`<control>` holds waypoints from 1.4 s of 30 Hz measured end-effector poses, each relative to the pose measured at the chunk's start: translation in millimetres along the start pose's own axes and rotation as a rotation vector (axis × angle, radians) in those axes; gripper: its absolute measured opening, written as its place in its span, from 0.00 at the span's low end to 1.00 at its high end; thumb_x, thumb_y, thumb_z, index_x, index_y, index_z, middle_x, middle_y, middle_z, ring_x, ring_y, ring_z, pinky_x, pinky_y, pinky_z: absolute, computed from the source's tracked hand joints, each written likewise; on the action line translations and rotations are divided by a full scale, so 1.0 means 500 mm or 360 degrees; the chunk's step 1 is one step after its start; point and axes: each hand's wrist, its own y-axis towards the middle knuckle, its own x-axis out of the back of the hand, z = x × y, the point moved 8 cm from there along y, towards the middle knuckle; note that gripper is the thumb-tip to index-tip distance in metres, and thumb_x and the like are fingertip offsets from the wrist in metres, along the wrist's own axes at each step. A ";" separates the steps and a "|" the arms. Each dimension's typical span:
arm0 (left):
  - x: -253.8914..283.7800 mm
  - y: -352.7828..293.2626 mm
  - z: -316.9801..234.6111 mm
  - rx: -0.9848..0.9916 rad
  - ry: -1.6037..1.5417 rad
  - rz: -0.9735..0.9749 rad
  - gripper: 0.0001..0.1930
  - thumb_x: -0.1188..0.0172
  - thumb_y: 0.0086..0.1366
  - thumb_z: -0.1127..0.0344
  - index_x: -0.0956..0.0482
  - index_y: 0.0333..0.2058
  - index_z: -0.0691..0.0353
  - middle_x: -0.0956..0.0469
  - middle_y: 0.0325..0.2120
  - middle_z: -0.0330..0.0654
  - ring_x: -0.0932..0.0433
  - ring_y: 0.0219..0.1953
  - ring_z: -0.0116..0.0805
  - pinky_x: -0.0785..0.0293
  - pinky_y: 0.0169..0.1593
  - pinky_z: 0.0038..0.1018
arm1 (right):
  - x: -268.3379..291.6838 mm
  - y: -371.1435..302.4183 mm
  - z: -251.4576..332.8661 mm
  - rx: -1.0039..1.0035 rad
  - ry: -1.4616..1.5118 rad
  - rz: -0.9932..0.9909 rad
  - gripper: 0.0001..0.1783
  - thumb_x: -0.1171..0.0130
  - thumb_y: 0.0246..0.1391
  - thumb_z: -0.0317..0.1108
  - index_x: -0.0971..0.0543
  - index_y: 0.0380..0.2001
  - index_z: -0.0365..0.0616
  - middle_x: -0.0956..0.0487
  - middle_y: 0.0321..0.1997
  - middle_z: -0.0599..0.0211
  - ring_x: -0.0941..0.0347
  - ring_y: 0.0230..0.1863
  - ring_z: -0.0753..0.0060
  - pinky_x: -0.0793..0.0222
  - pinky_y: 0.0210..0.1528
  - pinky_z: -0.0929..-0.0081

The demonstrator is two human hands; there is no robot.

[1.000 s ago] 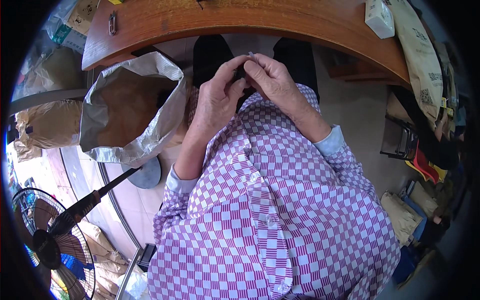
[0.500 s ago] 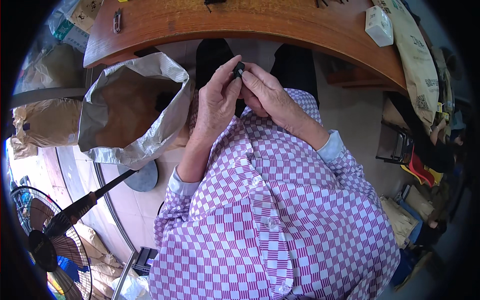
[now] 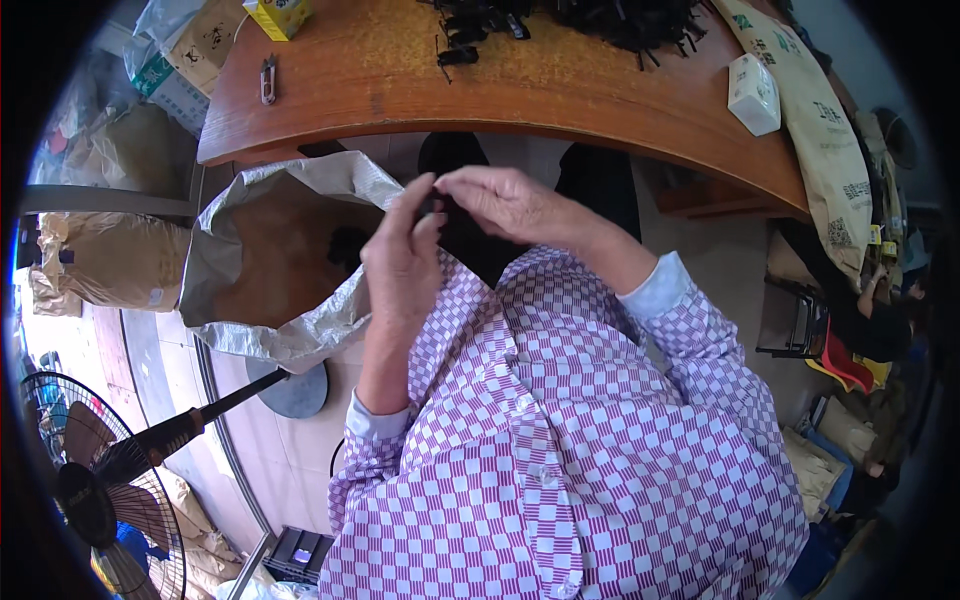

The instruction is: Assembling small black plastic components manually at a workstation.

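Note:
My left hand [image 3: 398, 262] is raised beside the sack's right rim, its thumb and fingers closed on a small black piece [image 3: 430, 206]. Most of that piece is hidden by the fingers, so its exact kind does not show. My right hand [image 3: 515, 208] hovers just to the right, its fingers stretched out toward the left fingertips, with nothing seen in it; it is slightly blurred. To the left stands a white woven sack [image 3: 300, 340], its mouth wide, with a dark clump [image 3: 347, 246] inside.
Ahead, the wooden table [image 3: 340, 95] bears a heap of black pieces [image 3: 635, 22], thread snips [image 3: 268, 80], a yellow box [image 3: 279, 18] and a white tissue pack [image 3: 754, 95]. A fan [image 3: 88, 505] stands lower left. Brown paper packages [image 3: 115, 258] lie beyond the sack.
My hands have come apart; the black piece stays in my left hand, which has shifted left and lower. My right fingers have straightened. More of the tabletop and its black heap now shows.

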 end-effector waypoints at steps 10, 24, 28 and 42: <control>0.166 0.013 0.055 -0.0089 0.1052 -0.0179 0.19 0.44 0.59 0.72 0.28 0.51 0.56 0.27 0.46 0.46 0.26 0.47 0.44 0.28 0.46 0.30 | 0.136 0.190 0.114 0.0392 -0.2258 -0.0745 0.17 0.43 0.52 0.48 0.24 0.26 0.45 0.22 0.21 0.59 0.23 0.28 0.56 0.29 0.27 0.59; -0.050 0.081 0.001 0.0166 -0.0334 0.0439 0.20 0.46 0.65 0.66 0.33 0.54 0.64 0.26 0.45 0.44 0.25 0.40 0.28 0.30 0.42 0.21 | 0.180 0.160 0.092 0.0401 -0.1860 -0.0815 0.11 0.46 0.55 0.43 0.24 0.28 0.48 0.22 0.23 0.57 0.24 0.28 0.52 0.31 0.28 0.57; -0.068 0.073 0.008 0.0434 -0.0607 0.0493 0.20 0.48 0.67 0.63 0.34 0.55 0.63 0.27 0.46 0.44 0.24 0.41 0.30 0.29 0.40 0.21 | 0.266 0.147 0.056 0.0327 -0.1252 -0.0683 0.12 0.47 0.57 0.42 0.24 0.29 0.44 0.28 0.17 0.70 0.32 0.18 0.70 0.38 0.21 0.69; -0.220 0.147 0.030 0.0959 -0.2075 0.0716 0.13 0.48 0.67 0.62 0.32 0.45 0.64 0.24 0.42 0.51 0.20 0.39 0.39 0.24 0.38 0.23 | 0.229 0.017 0.080 0.0109 -0.0572 -0.0502 0.11 0.48 0.61 0.38 0.25 0.33 0.41 0.36 0.20 0.86 0.44 0.22 0.93 0.47 0.24 0.90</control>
